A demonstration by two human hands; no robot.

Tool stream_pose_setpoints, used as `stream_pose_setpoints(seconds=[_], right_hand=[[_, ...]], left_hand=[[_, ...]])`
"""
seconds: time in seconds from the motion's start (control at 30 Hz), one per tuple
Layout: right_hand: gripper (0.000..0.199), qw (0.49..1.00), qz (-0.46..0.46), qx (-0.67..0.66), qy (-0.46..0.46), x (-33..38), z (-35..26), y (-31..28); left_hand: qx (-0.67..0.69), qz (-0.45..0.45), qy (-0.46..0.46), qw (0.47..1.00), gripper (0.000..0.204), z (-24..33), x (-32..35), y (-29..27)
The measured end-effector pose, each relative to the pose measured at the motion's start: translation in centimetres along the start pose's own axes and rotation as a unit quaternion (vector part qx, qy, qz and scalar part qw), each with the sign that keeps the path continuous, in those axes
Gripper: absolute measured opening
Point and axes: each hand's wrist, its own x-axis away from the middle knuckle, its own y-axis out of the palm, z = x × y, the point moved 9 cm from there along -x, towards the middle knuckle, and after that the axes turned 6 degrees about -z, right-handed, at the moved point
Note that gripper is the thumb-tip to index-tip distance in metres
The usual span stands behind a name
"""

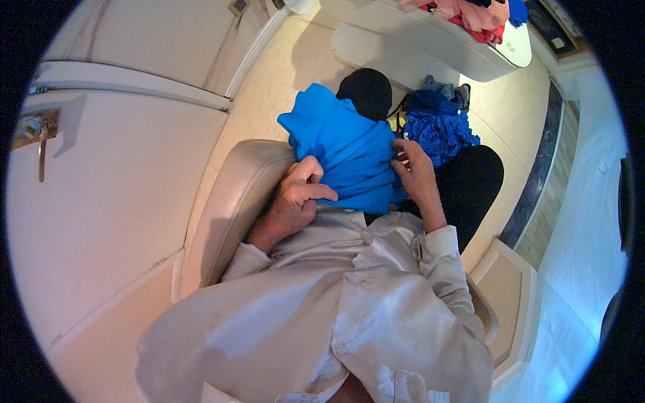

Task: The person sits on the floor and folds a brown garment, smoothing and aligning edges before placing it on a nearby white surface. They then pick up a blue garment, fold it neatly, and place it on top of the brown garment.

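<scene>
Garment (346, 151) on lap, between hands; pile (438, 124) beyond.

The left hand (295, 198) has its fingertips tucked under the bright blue cloth (346, 151), out of sight. A heap of pink and red clothes (474, 17) at the upper right is cut off by the frame's top edge. The darker blue garment (437, 124) lies partly behind the cloth.

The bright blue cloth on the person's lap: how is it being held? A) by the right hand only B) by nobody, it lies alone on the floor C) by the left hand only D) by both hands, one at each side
D: the left hand grips the lower left edge of the blue cloth, while the right hand has its fingers on the cloth's right edge.
</scene>
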Motion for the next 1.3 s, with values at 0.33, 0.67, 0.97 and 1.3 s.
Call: stream_pose_setpoints(seconds=[0.33, 0.67, 0.97, 1.3], right_hand=[[0.011, 0.989, 0.141, -0.03, -0.042, -0.7, -3.9, -6.7], [0.007, 0.994, 0.079, -0.068, -0.038, -1.5, -4.3, -5.3], [0.03, 0.995, -0.081, 0.011, -0.057, 2.7, -4.7, 0.3], [0.013, 0.981, 0.088, -0.032, -0.168, -0.4, -9.3, -7.9]], left_hand=[[0.044, 0.055, -0.07, 0.995, 0.059, 0.1, -0.2, -1.0], [0.024, 0.07, -0.061, 0.995, 0.057, 0.2, -0.3, -1.6], [0.015, 0.077, -0.055, 0.995, 0.052, 0.0, -0.2, -1.5], [0.038, 0.084, -0.076, 0.993, 0.047, -0.6, 0.0, -1.3]])
